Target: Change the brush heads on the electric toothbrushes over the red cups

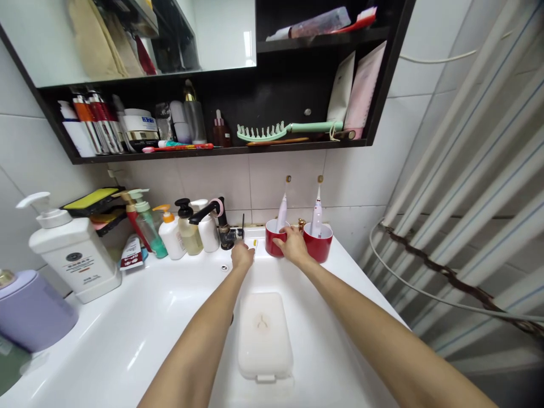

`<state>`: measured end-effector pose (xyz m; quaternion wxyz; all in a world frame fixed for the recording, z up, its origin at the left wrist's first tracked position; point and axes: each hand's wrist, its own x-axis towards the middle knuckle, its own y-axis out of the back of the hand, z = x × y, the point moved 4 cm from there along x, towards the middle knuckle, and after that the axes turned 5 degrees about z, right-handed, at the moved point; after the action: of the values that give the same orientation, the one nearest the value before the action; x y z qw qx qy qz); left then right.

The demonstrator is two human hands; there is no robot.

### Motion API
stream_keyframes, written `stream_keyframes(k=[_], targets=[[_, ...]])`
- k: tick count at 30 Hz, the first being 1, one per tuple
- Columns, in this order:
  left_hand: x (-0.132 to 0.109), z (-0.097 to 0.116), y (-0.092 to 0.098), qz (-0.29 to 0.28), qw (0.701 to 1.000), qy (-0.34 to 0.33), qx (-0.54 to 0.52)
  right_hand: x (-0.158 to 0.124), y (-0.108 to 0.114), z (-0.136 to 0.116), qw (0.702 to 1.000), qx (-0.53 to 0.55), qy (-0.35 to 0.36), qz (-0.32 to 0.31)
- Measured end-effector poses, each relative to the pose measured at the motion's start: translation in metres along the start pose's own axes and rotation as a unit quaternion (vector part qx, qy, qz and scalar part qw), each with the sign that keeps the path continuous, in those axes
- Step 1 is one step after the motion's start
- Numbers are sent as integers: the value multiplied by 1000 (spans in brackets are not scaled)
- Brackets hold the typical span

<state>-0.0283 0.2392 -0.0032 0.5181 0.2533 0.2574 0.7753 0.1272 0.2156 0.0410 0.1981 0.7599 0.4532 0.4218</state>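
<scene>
At the back rim of the white sink (pixel 170 300), my left hand (pixel 243 255) is closed beside the base of the black faucet (pixel 223 226). Its fingers are mostly hidden, and I cannot make out what they hold. A small white-and-yellow item (pixel 255 243) lies just right of it. My right hand (pixel 294 245) has its fingers around the right side of a red cup (pixel 272 242), which holds an upright electric toothbrush (pixel 282 212). Close to the right wrist stands a second red cup (pixel 321 250) with another electric toothbrush (pixel 317 218) in it.
A closed white soap box (pixel 264 334) lies in front, between my forearms. Several pump bottles (pixel 172 235) line the back left, with a large white bottle (pixel 76 255) and a lilac container (pixel 36 311) nearer. A dark shelf (pixel 238 148) overhangs the sink; a folded curtain (pixel 467 215) hangs right.
</scene>
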Motion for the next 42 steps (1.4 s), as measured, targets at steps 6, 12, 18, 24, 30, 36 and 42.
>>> stream_keyframes(k=[6,12,18,24,30,36,42], targets=[[-17,-3,-2,15,999,-28,-5,-12,8,-4,1000,-2,11,-4],[-32,-5,7,26,996,-25,-76,-59,33,-12,997,19,68,-28],[-58,1,31,-43,974,-49,-218,-125,26,-12,985,85,95,-113],[-88,7,27,-143,930,-65,-332,-158,18,-18,979,101,70,-163],[-97,8,43,-115,894,-46,-430,-168,21,-27,978,100,61,-174],[-101,6,104,-36,847,-24,-529,-166,38,-32,979,113,66,-157],[-134,5,95,-161,790,60,-588,-167,53,-55,924,323,28,-203]])
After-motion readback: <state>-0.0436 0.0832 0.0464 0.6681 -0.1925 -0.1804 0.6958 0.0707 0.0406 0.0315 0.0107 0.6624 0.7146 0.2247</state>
